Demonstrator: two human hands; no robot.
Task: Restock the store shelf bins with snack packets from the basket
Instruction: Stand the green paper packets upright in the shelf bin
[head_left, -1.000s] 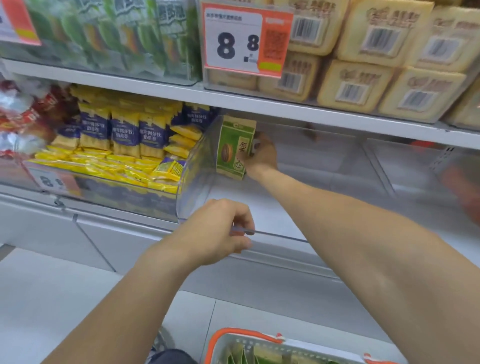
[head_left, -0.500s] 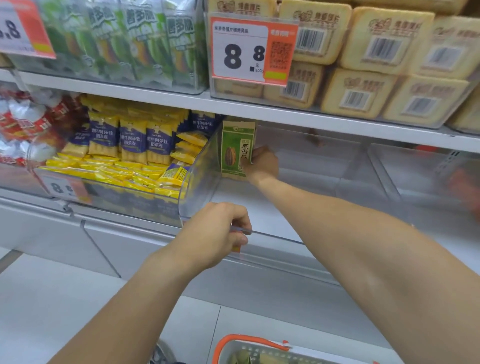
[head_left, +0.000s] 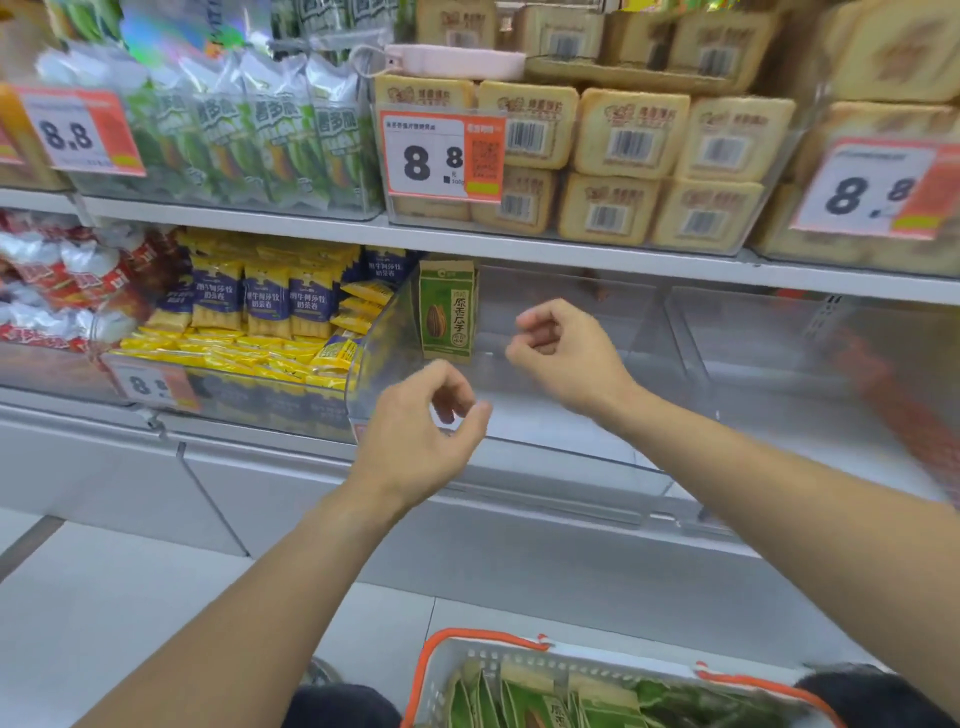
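One green sunflower-seed packet (head_left: 447, 312) stands upright on its own in the back left corner of a clear plastic shelf bin (head_left: 571, 454). My right hand (head_left: 563, 356) hovers over the bin just right of the packet, fingers loosely curled, holding nothing. In front of the bin's front left corner my left hand (head_left: 421, 431) floats just above the rim, thumb and fingers loosely curved and also empty. A white basket with an orange rim (head_left: 485, 652) sits at the bottom of the view with several more green packets (head_left: 524, 699) in it.
The bin to the left holds yellow and blue snack packets (head_left: 265, 312). Above, a shelf carries green-white bags (head_left: 270, 140) and boxed toast slices (head_left: 634, 140) behind 8.8 price tags (head_left: 441, 156). Another clear bin (head_left: 779, 353) lies to the right. White floor tiles lie below.
My right hand let go of the green packet, which now stands alone, and drew back toward me. My left hand released the bin's front edge and lifted slightly.
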